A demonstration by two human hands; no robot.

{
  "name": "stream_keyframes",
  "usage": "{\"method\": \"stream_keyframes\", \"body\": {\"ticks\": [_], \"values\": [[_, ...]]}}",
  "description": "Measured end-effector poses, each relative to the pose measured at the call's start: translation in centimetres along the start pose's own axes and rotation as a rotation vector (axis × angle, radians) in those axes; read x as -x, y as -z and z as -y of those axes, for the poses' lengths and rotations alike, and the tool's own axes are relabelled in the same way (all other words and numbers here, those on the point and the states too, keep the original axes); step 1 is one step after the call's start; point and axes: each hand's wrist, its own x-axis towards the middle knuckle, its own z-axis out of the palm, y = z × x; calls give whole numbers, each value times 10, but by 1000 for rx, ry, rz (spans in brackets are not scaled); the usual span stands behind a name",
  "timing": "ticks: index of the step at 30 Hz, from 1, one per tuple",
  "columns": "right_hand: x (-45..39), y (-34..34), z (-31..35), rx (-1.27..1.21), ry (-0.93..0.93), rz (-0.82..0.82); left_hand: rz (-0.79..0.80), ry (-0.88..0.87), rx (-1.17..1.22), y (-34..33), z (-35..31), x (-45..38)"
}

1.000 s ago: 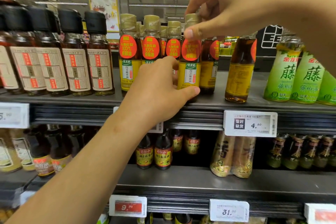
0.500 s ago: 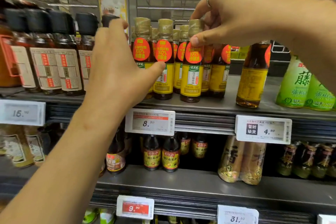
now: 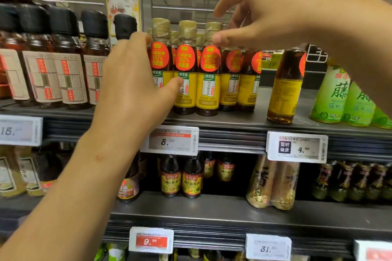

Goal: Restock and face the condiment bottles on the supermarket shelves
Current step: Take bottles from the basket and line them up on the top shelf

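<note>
A row of small sesame oil bottles with yellow labels, red round stickers and gold caps stands on the upper shelf (image 3: 244, 122). My left hand (image 3: 131, 85) wraps round the leftmost front bottle (image 3: 160, 59), thumb across its label and reaching the second bottle (image 3: 185, 63). My right hand (image 3: 273, 10) hovers over the row with spread fingers. Its thumb tip lies against the cap of the third bottle (image 3: 209, 89) and the index finger is lifted clear. One more bottle (image 3: 284, 89) stands apart to the right with its back label facing out.
Dark bottles with black caps (image 3: 67, 65) fill the shelf's left side, and green bottles (image 3: 337, 95) its right. Price tags (image 3: 170, 140) (image 3: 297, 147) hang on the shelf edge. The lower shelf (image 3: 212, 210) holds more small bottles and a twin pack (image 3: 273, 182).
My left hand rose from the shelf front and closed round the leftmost bottle. My right hand's pinch on the third bottle's cap has loosened, index finger lifted.
</note>
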Motion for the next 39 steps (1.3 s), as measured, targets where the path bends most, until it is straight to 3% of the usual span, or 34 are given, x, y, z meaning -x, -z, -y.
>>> {"method": "stream_keyframes", "body": {"ticks": [4,7,10,13,17,23,30,39], "values": [[12,24,-30,-33,-53,-70,-206,-187,10,5,-31,16],[21,37,-44,-27,-98,-58,27,-272,166,-7,-65,24],[31,49,-48,4,-221,87,311,-250,201,-35,-96,31],[36,46,-56,20,-320,274,434,-178,191,-64,-113,29],[39,38,-60,-175,-310,326,514,-78,261,-88,-120,25],[41,36,-63,-240,-295,325,521,-58,268,-93,-121,19],[46,30,-58,-320,-265,283,636,-49,324,-87,-110,15],[48,15,-46,-276,-250,162,536,-7,295,-78,-100,13]]}}
